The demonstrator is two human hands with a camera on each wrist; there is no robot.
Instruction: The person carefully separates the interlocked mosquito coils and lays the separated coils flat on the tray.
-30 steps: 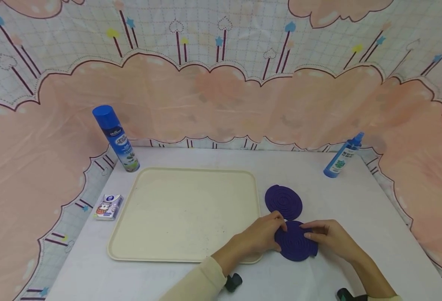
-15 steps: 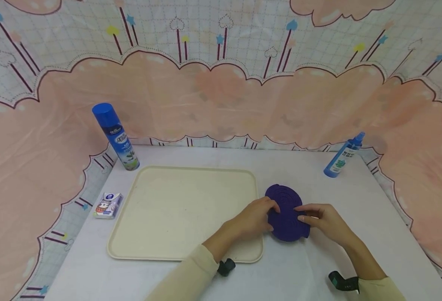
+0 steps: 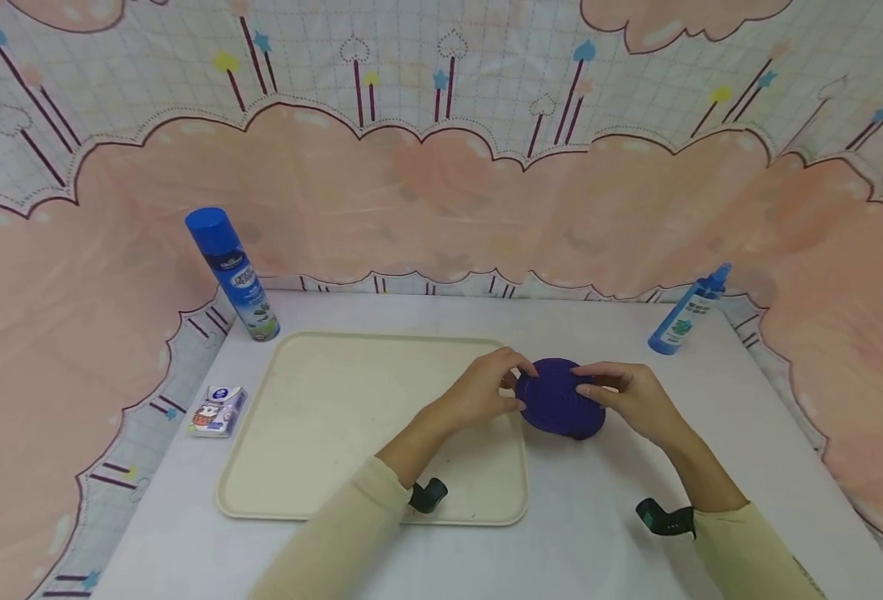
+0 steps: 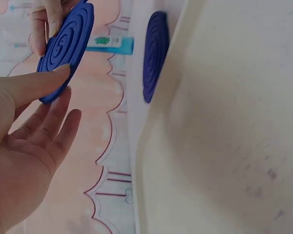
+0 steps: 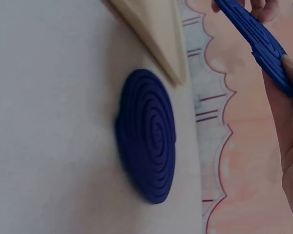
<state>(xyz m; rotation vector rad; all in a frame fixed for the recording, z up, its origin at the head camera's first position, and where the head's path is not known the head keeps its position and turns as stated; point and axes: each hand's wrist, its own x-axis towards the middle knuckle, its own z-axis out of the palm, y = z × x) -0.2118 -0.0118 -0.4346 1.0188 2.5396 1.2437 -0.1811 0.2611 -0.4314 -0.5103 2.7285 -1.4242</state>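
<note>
Between both hands is a dark blue disc (image 3: pixel 557 400), coiled in a flat spiral like rolled clay. My left hand (image 3: pixel 482 387) pinches its left edge between thumb and fingers, and my right hand (image 3: pixel 639 404) pinches the right edge. In the left wrist view the held disc (image 4: pixel 66 46) is tilted and raised above the table. A second blue spiral disc (image 5: pixel 149 136) lies flat on the white table below it, beside the tray; in the head view the held disc mostly hides it.
A cream tray (image 3: pixel 373 433) lies left of the discs. Near its left side are a blue spray can (image 3: pixel 234 279) and a small purple-and-white packet (image 3: pixel 218 412). At the back right stands a blue spray bottle (image 3: pixel 687 312). A patterned cloth (image 3: pixel 426 192) hangs behind the table.
Both hands have moved away from the body and slightly left, carrying the disc from in front of the second disc to over it.
</note>
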